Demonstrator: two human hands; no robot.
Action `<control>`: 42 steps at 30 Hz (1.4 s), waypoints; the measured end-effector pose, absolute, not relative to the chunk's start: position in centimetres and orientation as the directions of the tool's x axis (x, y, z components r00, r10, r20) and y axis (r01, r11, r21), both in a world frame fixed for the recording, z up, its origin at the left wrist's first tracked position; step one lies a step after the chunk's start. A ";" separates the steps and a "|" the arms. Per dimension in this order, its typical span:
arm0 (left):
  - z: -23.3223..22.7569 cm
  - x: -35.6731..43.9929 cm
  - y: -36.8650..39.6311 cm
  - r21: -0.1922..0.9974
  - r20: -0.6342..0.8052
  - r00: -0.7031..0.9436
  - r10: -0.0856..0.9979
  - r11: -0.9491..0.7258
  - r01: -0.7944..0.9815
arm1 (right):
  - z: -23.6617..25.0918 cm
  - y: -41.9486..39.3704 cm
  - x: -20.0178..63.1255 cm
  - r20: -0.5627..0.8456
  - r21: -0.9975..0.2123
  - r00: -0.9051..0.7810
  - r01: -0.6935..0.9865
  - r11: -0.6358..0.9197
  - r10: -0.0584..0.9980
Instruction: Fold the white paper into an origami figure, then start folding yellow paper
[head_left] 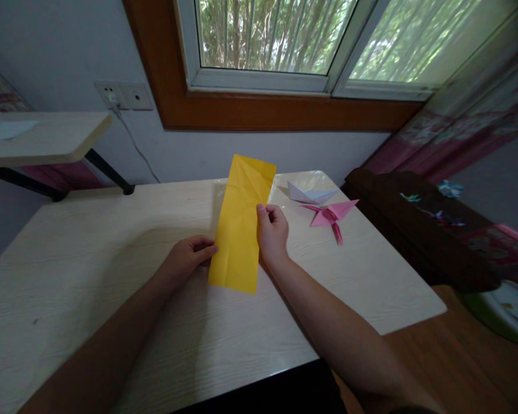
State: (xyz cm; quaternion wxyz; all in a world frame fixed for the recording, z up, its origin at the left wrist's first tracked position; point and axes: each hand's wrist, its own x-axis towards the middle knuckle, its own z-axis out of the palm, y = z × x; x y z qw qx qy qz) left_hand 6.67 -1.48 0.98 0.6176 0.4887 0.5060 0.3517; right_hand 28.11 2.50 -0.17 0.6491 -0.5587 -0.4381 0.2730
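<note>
A long yellow sheet of paper (238,230), marked with crease lines, is held up over the pale table. My left hand (190,256) pinches its left edge low down, thumb on the near face. On the opposite edge, about halfway up, my right hand (273,233) grips the sheet with the thumb in front and the fingers curled. Just right of that hand lie a pink folded paper crane (329,215) and a pale folded paper boat (313,194). The sheet hides the table behind it.
The wood-grain table (90,276) reaches to the wall under a window (267,34). A raised shelf (43,141) stands on its back left corner. A white cord (133,141) hangs from the wall socket. Dark furniture (414,230) is on the right.
</note>
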 end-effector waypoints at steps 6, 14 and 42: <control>0.6 6.4 -1.5 0.961 -0.261 0.204 0.944 0.235 0.142 | -0.8 2.9 28.5 0.248 -0.968 0.481 0.087 0.236 0.841; 0.6 5.4 -0.8 0.950 -0.086 0.005 0.996 0.080 0.300 | -0.9 2.8 28.1 0.217 -0.968 0.460 -0.011 0.250 0.861; 0.8 2.0 1.3 0.875 0.105 -0.245 0.964 0.027 0.483 | -1.1 3.2 28.4 0.098 -0.953 0.502 -0.201 0.227 0.859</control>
